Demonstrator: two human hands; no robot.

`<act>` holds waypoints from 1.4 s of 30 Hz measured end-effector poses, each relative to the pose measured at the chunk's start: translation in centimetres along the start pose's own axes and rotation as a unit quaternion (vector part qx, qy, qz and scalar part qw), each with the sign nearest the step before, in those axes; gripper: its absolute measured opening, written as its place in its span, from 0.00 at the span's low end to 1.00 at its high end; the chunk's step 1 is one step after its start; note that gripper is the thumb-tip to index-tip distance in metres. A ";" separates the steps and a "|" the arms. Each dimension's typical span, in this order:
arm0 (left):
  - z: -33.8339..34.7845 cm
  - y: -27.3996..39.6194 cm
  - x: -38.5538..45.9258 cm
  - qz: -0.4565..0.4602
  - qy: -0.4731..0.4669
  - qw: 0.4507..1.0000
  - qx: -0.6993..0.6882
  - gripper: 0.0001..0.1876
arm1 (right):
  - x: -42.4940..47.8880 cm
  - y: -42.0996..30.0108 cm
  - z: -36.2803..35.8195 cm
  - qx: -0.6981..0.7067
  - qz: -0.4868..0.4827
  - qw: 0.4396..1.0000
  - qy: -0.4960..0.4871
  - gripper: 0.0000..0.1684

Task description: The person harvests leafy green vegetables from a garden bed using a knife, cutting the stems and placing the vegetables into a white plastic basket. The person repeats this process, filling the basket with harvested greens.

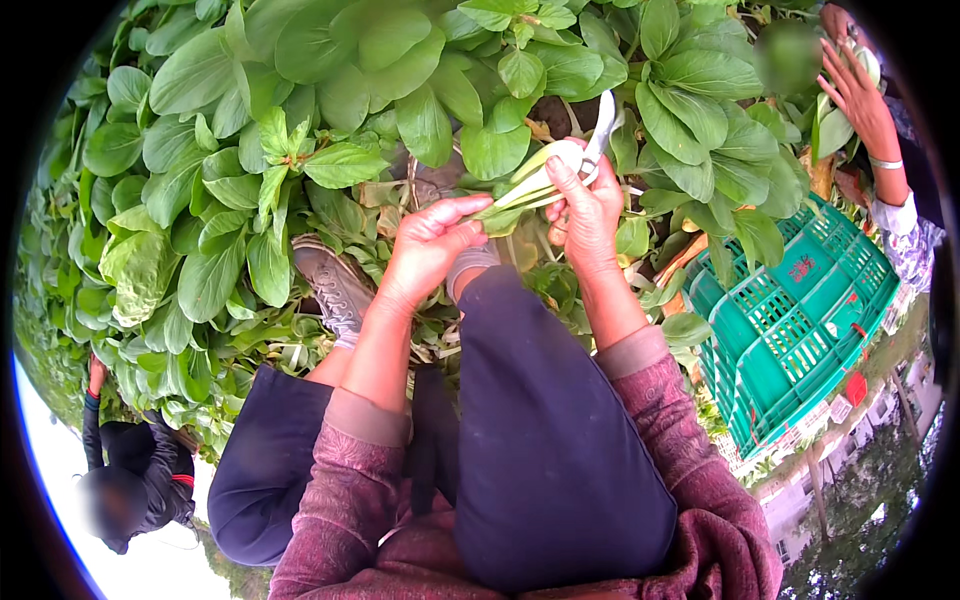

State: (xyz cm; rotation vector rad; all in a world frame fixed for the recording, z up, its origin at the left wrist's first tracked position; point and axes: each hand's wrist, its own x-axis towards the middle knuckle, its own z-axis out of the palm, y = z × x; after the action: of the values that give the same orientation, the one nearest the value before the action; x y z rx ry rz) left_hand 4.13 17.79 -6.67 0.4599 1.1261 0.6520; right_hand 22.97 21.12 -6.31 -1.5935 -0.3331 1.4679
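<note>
Before my knees, a small pale-stalked leafy green (525, 187), which looks like bok choy, is stretched between both hands. My left hand (431, 244) pinches its leafy end between thumb and fingertips. My right hand (589, 202) grips the white stalk base, thumb on top. That same hand also holds a small knife, whose curved metal blade (602, 124) points up and away from me. The knife's handle is mostly hidden by my fingers. Rooted leafy greens (495, 146) stand just beyond both hands.
A green plastic crate (795, 330) lies tilted at my right. Another person's hand (862, 97) is near greens at the upper right. A further person (142, 472) bends over the crop at lower left. My shoe (334, 285) rests among cut leaves and stalks (442, 330).
</note>
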 end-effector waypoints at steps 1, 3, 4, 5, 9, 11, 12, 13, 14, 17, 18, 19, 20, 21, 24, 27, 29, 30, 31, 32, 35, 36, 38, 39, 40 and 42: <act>0.4 1.1 -0.4 -0.009 -0.015 1.000 -0.013 0.16 | -0.3 0.1 -0.1 0.004 -0.027 1.000 0.007 0.25; 0.4 3.5 -1.3 0.004 -0.025 0.999 0.021 0.17 | -1.3 -0.2 -0.5 0.000 -0.074 0.997 0.019 0.26; 0.4 4.3 -1.6 0.029 -0.021 0.999 0.029 0.17 | -1.8 -0.5 -1.1 -0.025 -0.091 0.995 0.016 0.27; 0.6 5.1 -1.6 0.054 -0.019 0.998 0.036 0.18 | -2.2 -0.8 -1.8 -0.051 -0.109 0.993 0.013 0.27; 4.2 7.9 0.3 0.238 -0.140 0.911 0.306 0.25 | -4.1 -2.6 -2.6 -0.064 -0.196 0.975 -0.078 0.27; 6.4 7.4 1.6 0.135 -0.199 0.938 0.250 0.36 | -4.9 -3.6 -2.3 -0.074 -0.225 0.963 -0.132 0.26; 7.2 7.5 2.2 0.086 -0.227 0.942 0.231 0.37 | -5.0 -3.9 -2.7 -0.122 -0.241 0.954 -0.130 0.25; 7.7 7.7 2.8 0.037 -0.253 0.944 0.211 0.38 | -5.2 -4.2 -3.1 -0.169 -0.257 0.943 -0.128 0.24; 7.5 7.5 3.4 0.046 -0.262 0.938 0.221 0.38 | -5.4 -4.5 -3.4 -0.146 -0.218 0.958 -0.117 0.23; 7.0 6.8 4.9 0.026 -0.277 0.927 0.253 0.34 | -5.7 -3.7 -4.6 -0.114 -0.204 0.971 -0.044 0.20; 6.9 7.6 5.1 -0.010 -0.273 0.925 0.265 0.31 | -5.5 -3.6 -5.1 -0.106 -0.225 0.968 -0.025 0.21; 6.7 8.0 5.4 -0.046 -0.269 0.921 0.276 0.28 | -5.2 -3.5 -5.6 -0.098 -0.245 0.965 -0.006 0.21; 6.3 7.1 6.2 -0.027 -0.230 0.942 0.242 0.24 | -5.3 -3.5 -6.6 -0.154 -0.231 0.961 0.007 0.20; 6.6 8.4 6.3 -0.067 -0.184 0.952 0.236 0.25 | -5.0 -3.4 -7.2 -0.244 -0.185 0.952 -0.022 0.20; 5.9 8.5 8.9 -0.013 -0.009 0.933 0.360 0.32 | -4.0 -3.1 -7.9 -0.489 -0.035 0.862 -0.126 0.26; 3.9 9.3 10.2 0.029 0.082 0.833 0.546 0.34 | -3.8 -1.7 -7.2 -0.509 -0.110 0.842 -0.138 0.29; 3.4 9.3 10.2 -0.076 0.076 0.789 0.605 0.33 | -3.2 -1.3 -6.5 -0.486 -0.088 0.859 -0.135 0.25; 3.0 8.7 9.9 -0.056 0.091 0.783 0.613 0.32 | -2.6 -1.0 -5.9 -0.485 -0.077 0.859 -0.142 0.24; 2.8 7.9 9.4 -0.035 0.102 0.777 0.620 0.32 | -2.0 -1.0 -5.5 -0.486 -0.065 0.859 -0.145 0.23; 2.6 7.1 8.9 -0.015 0.113 0.771 0.627 0.31 | -1.5 -0.9 -4.8 -0.492 -0.090 0.854 -0.139 0.20; 4.0 6.1 6.8 -0.022 0.134 0.818 0.559 0.32 | 0.4 0.2 -4.2 -0.538 -0.120 0.824 -0.135 0.17; 3.8 5.7 6.4 -0.081 0.115 0.848 0.512 0.32 | 0.8 0.6 -3.8 -0.540 -0.123 0.822 -0.128 0.16; 3.3 3.4 6.4 -0.057 0.124 0.862 0.488 0.31 | 1.4 0.7 -3.1 -0.568 -0.098 0.810 -0.107 0.16; 3.1 2.7 6.4 -0.051 0.133 0.872 0.468 0.31 | 1.7 0.7 -2.9 -0.580 -0.086 0.804 -0.095 0.17; 2.7 2.3 6.4 -0.051 0.135 0.896 0.420 0.30 | 2.0 0.9 -2.8 -0.584 -0.088 0.801 -0.097 0.16; 2.0 2.1 6.5 -0.051 0.136 0.936 0.320 0.30 | 2.6 1.3 -2.6 -0.591 -0.089 0.796 -0.099 0.16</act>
State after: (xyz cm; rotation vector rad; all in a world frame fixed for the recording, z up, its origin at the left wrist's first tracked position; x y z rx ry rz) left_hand 7.26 23.74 -8.95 0.8771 1.6197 0.2432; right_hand 25.52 21.17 -9.29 -2.2103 -1.7432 1.2936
